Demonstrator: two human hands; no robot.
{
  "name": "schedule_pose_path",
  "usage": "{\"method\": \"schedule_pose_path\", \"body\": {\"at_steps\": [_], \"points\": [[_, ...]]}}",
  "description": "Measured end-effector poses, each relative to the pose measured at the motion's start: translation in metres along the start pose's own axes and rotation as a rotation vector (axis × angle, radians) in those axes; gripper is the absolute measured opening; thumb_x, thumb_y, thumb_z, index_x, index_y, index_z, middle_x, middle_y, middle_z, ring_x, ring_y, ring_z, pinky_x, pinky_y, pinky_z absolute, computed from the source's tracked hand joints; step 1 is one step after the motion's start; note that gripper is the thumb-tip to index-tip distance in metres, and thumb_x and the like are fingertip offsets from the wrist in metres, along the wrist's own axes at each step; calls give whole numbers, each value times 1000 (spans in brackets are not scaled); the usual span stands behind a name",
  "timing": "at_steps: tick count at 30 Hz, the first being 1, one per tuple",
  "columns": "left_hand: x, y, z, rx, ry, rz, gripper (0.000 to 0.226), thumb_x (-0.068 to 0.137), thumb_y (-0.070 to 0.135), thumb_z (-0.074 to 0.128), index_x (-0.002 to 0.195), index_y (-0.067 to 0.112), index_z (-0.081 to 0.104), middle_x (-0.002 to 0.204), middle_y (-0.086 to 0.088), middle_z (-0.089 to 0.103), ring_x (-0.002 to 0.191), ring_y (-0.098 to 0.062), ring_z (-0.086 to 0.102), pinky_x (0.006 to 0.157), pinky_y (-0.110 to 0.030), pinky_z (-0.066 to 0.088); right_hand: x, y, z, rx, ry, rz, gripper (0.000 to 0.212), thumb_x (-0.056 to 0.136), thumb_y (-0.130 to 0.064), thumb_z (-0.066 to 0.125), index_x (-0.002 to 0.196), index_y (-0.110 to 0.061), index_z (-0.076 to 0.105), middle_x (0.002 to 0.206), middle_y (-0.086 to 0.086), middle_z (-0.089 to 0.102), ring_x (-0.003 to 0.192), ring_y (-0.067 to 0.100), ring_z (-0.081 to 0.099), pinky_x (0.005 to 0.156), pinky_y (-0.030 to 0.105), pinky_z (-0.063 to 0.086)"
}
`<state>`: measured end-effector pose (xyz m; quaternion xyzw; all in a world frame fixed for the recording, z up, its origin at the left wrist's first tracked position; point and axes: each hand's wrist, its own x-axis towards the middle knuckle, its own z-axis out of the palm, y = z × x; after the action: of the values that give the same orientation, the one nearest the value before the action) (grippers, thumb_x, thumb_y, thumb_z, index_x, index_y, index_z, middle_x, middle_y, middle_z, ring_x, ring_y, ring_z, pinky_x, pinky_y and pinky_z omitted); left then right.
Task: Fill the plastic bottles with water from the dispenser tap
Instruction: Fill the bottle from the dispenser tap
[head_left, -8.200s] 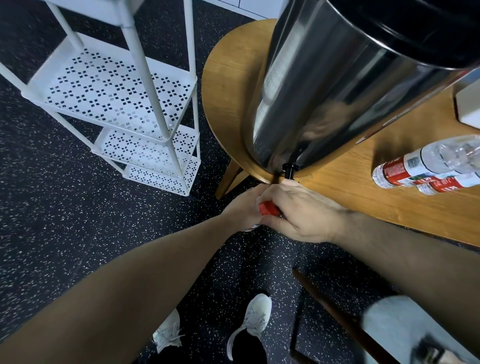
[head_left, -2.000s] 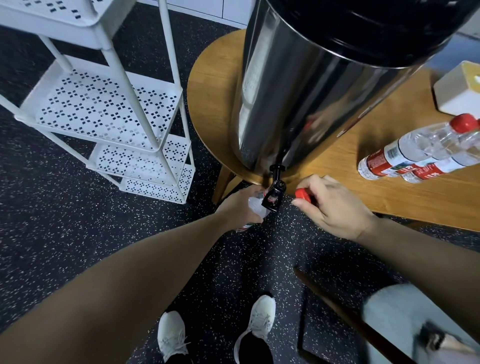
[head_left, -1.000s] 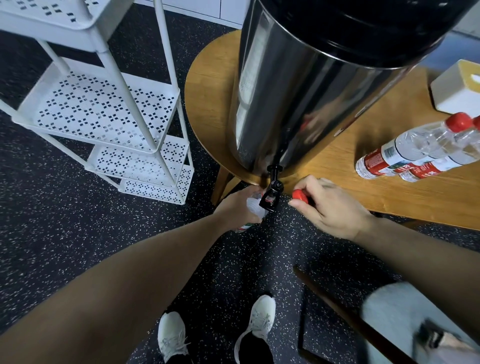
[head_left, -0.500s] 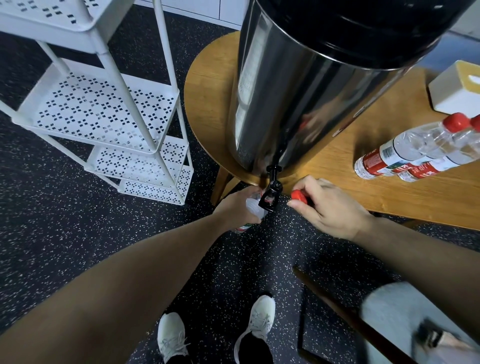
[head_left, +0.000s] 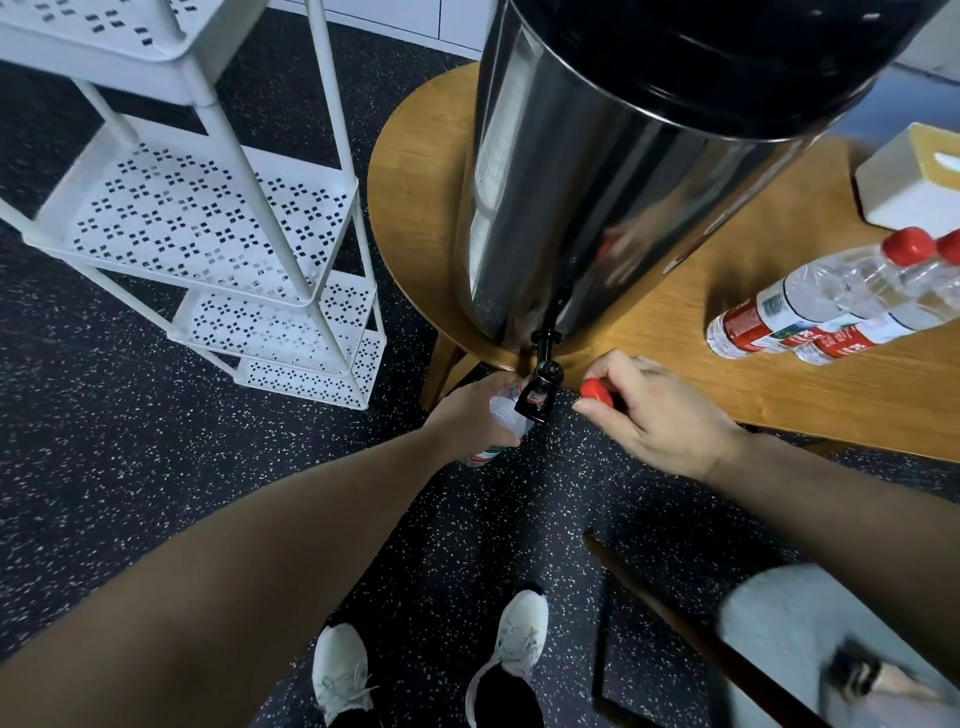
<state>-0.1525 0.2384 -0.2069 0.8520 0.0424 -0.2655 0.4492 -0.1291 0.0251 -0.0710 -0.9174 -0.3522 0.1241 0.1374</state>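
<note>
A big steel dispenser (head_left: 597, 171) stands on the round wooden table (head_left: 415, 171), and its black tap (head_left: 540, 387) hangs over the table's front edge. My left hand (head_left: 467, 415) grips a clear plastic bottle (head_left: 506, 418) with its neck under the tap; my hand hides most of the bottle. My right hand (head_left: 660, 415) pinches the red cap (head_left: 597, 391) just right of the tap. Two capped bottles (head_left: 831, 301) lie on the table at the right.
A white perforated shelf rack (head_left: 208, 218) stands on the dark speckled floor to the left of the table. A white box (head_left: 914, 182) sits on the table at the far right. A chair's wooden frame (head_left: 691, 623) is by my right leg.
The right hand took the red cap off the bottle and holds it to the right. Over the last second, both hands and the bottle have stayed nearly still under the tap.
</note>
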Motion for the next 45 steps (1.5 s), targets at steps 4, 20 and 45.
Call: {"method": "schedule_pose_path", "body": {"at_steps": [4,20,45], "points": [[0,0,-1,1,-2,2,81,75,27,84,143,40,43,134,6,58,119,-19,57,93,-30,45,0,0,-1,7,-4,0,59,91,-71,20,107,-18,43,86,-9,48,82,16,49,72,27,35],[2,-3,2,9,2,1,84,71,29,86,142,41,41,134,8,59,120,-18,57,98,-37,48,-2,-4,-5,11,-19,8,57,91,-67,24,107,-17,46,80,-28,34,79,13,46,65,14,27],[3,-4,2,5,-6,-2,84,63,38,85,135,49,42,124,11,63,109,-18,61,94,-41,53,-4,-8,-5,-11,-30,12,58,92,-65,24,108,-15,47,82,-12,45,77,11,47,64,7,26]]}}
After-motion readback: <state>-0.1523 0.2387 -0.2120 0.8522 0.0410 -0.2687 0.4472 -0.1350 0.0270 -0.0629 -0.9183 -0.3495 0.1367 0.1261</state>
